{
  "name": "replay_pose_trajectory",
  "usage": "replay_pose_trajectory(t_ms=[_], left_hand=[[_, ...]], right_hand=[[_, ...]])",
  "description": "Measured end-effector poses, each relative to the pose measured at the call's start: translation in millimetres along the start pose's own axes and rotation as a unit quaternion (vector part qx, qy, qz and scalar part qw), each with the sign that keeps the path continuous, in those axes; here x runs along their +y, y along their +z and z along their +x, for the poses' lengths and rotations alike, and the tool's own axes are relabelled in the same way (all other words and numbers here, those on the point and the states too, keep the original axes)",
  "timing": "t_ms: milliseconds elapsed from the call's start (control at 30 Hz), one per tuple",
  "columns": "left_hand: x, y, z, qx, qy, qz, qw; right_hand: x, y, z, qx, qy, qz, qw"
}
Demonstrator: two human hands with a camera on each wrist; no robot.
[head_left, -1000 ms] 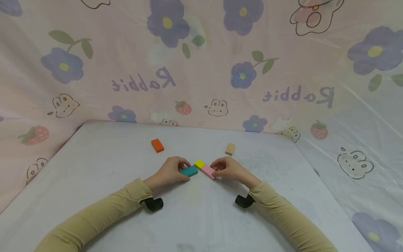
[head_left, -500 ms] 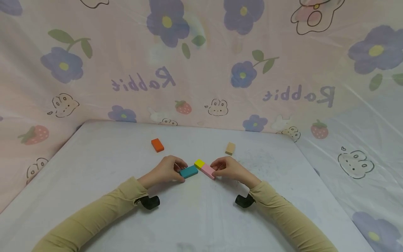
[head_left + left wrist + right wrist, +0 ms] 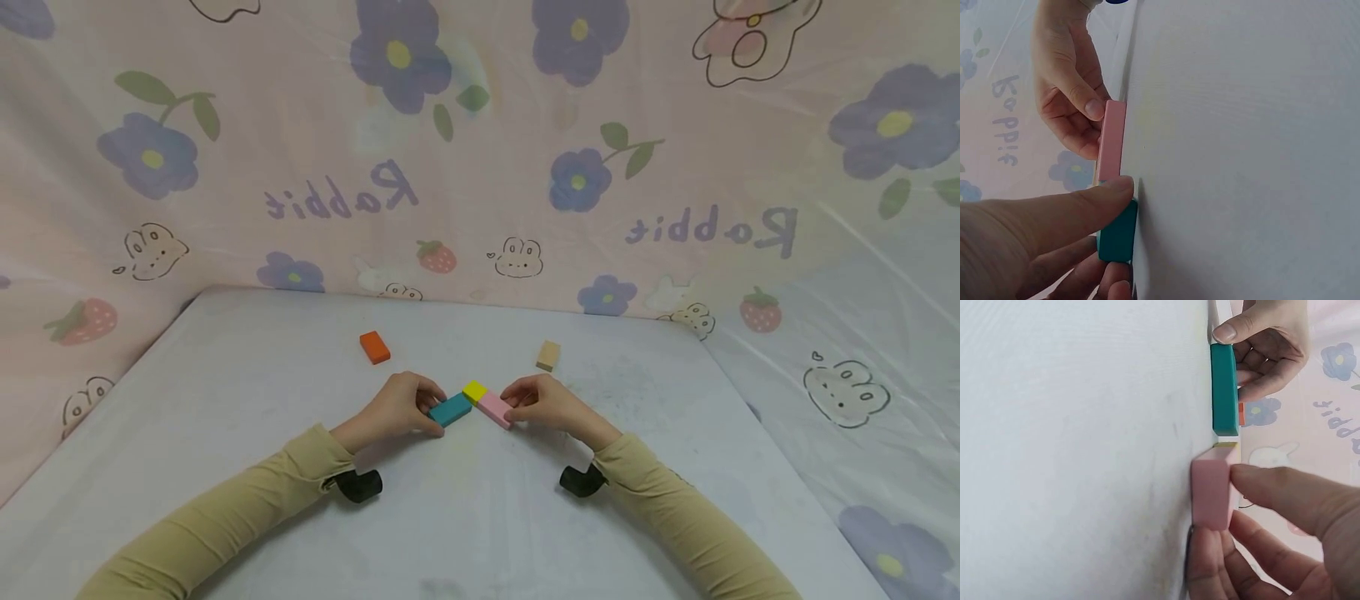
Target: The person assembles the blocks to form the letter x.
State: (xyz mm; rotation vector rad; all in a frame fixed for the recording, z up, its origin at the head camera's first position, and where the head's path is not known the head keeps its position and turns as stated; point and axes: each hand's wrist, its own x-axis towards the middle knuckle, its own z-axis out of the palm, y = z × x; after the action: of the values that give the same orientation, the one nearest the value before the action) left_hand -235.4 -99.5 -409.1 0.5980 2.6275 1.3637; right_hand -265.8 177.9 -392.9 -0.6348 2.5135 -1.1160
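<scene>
My left hand [image 3: 397, 406] pinches a teal block [image 3: 451, 409] by its outer end, thumb on the near side and fingers behind. In the left wrist view the thumb covers part of the teal block [image 3: 1119, 232]. The right hand [image 3: 551, 402] holds a pink block [image 3: 495, 408] between thumb and fingers, and the block lies slanted on the table. A yellow block [image 3: 475, 392] sits against the pink block's far end. The teal block's inner end is close to the yellow block; whether they touch I cannot tell.
Farther back on the white table [image 3: 465, 525] lie an orange block [image 3: 375, 347] at left and a pale wooden block [image 3: 548, 356] at right. A printed curtain [image 3: 480, 167] stands behind the table. Black wrist cameras hang under both sleeves.
The left hand has shifted slightly left along the teal block, and that block has turned a little. The right hand and the pink and yellow blocks look unmoved.
</scene>
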Motion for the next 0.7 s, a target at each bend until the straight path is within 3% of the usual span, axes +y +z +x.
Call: replay_pose_trajectory(t_ms=[700], left_hand=[[5.5,3.4,0.5,0.011,0.002,0.02,0.9997]], right_hand=[[-0.1,0.8,-0.2,0.0,-0.002,-0.002,1.0]])
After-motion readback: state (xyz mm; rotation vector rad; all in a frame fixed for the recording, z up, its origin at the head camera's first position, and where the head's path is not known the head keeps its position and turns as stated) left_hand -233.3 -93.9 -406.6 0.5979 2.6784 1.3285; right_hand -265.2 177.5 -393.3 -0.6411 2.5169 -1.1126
